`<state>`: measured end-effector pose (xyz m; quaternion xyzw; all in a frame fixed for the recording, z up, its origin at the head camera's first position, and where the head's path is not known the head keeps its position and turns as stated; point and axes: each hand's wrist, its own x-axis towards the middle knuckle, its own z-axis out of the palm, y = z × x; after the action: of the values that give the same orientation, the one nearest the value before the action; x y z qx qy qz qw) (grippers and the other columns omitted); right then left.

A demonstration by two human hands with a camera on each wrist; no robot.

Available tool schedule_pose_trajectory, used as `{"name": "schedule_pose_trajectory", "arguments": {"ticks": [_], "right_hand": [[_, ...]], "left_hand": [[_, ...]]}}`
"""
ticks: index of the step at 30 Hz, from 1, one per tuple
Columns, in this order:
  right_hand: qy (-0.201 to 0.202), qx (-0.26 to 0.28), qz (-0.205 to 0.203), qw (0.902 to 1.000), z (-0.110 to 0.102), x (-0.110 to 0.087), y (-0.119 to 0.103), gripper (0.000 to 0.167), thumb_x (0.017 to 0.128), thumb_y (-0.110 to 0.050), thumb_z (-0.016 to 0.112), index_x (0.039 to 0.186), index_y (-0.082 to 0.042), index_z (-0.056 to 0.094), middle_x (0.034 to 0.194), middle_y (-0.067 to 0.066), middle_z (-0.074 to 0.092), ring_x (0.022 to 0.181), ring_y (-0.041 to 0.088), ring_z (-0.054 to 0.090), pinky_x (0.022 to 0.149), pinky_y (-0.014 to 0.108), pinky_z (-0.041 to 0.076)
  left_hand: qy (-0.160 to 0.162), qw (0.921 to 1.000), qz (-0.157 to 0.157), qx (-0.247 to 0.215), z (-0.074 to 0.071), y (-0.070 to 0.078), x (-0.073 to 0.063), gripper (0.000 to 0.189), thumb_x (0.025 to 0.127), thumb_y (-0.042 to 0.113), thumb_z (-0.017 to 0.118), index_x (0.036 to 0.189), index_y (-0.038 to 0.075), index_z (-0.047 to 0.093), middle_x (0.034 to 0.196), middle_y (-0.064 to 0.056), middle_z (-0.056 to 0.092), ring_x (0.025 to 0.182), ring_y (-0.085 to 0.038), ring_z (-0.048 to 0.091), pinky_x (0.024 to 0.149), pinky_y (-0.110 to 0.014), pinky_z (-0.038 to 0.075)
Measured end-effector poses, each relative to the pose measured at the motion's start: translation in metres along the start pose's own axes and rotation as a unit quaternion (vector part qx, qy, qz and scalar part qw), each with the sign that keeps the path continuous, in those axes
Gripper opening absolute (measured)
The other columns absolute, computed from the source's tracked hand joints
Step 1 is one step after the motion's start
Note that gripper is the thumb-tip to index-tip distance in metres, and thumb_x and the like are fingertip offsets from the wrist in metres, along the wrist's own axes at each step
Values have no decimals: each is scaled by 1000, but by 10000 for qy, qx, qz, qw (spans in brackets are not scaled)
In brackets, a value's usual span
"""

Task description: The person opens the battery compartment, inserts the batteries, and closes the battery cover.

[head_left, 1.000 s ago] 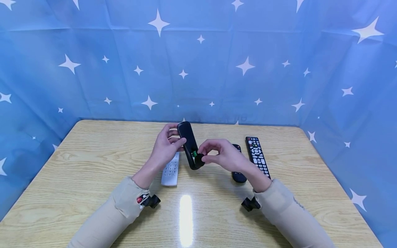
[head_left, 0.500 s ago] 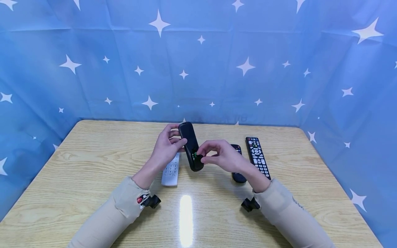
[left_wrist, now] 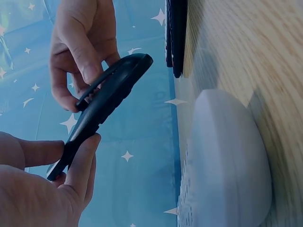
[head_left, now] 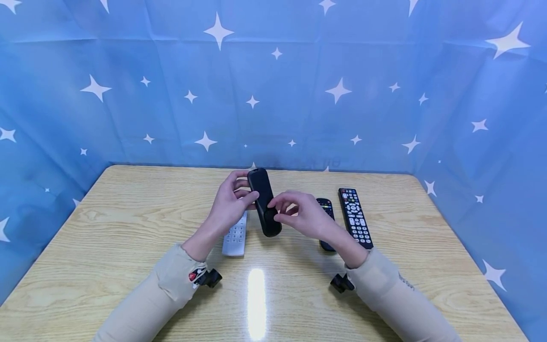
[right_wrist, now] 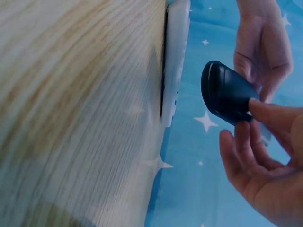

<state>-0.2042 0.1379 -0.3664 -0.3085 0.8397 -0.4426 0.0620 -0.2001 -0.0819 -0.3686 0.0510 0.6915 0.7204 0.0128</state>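
Note:
My left hand (head_left: 232, 199) grips a black remote control (head_left: 259, 185) by its upper part, above the table, its back turned towards me. At its lower end, my right hand (head_left: 303, 216) pinches the black battery cover (head_left: 270, 215) between thumb and fingers. In the left wrist view, the cover (left_wrist: 105, 76) stands slightly raised from the remote along one edge. Its battery compartment is hidden now. The right wrist view shows the lower end of the remote (right_wrist: 227, 92), with my right thumb and fingertips at its edge.
A white remote (head_left: 235, 237) lies on the wooden table (head_left: 128, 228) below my left hand. Two black remotes, a shorter one (head_left: 326, 207) and a longer one (head_left: 355, 216), lie right, partly behind my right hand and forearm. A blue star-patterned cloth (head_left: 273, 118) hangs behind the table.
The battery cover has come down over the compartment, so the green part seen inside earlier no longer shows. The held remote has shifted slightly right; my right fingers moved a little left.

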Motion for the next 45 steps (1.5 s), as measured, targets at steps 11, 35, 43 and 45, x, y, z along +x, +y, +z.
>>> {"name": "schedule_pose_trajectory", "arguments": {"ticks": [11, 35, 43, 45], "right_hand": [[345, 302, 431, 9980, 9, -1, 3, 50, 93, -1, 75, 137, -4, 51, 114, 13, 60, 99, 22, 65, 82, 41, 60], [68, 92, 689, 9976, 14, 1, 1, 24, 96, -8, 70, 112, -7, 51, 94, 7, 61, 76, 20, 57, 64, 33, 49], [115, 33, 674, 9977, 14, 2, 4, 24, 96, -8, 68, 112, -8, 51, 96, 7, 62, 74, 20, 58, 61, 32, 48], [158, 66, 704, 9974, 14, 2, 5, 24, 96, -8, 68, 113, -9, 51, 97, 7, 62, 76, 21, 58, 63, 33, 50]], "left_hand": [[60, 9999, 13, -112, 0, 2, 0, 49, 96, -11, 62, 140, 5, 48, 118, -21, 61, 99, -31, 68, 78, -40, 62], [98, 9996, 239, 109, 2, 1, 0, 44, 95, -12, 64, 134, 0, 50, 109, -20, 58, 91, -27, 65, 76, -37, 62], [116, 9996, 226, 109, 3, -1, 1, 45, 95, -12, 65, 135, 1, 49, 108, -22, 58, 91, -28, 65, 75, -38, 62], [149, 9996, 230, 84, 3, 0, 2, 46, 94, -12, 65, 135, 0, 49, 108, -22, 58, 89, -27, 65, 75, -38, 62]]}}
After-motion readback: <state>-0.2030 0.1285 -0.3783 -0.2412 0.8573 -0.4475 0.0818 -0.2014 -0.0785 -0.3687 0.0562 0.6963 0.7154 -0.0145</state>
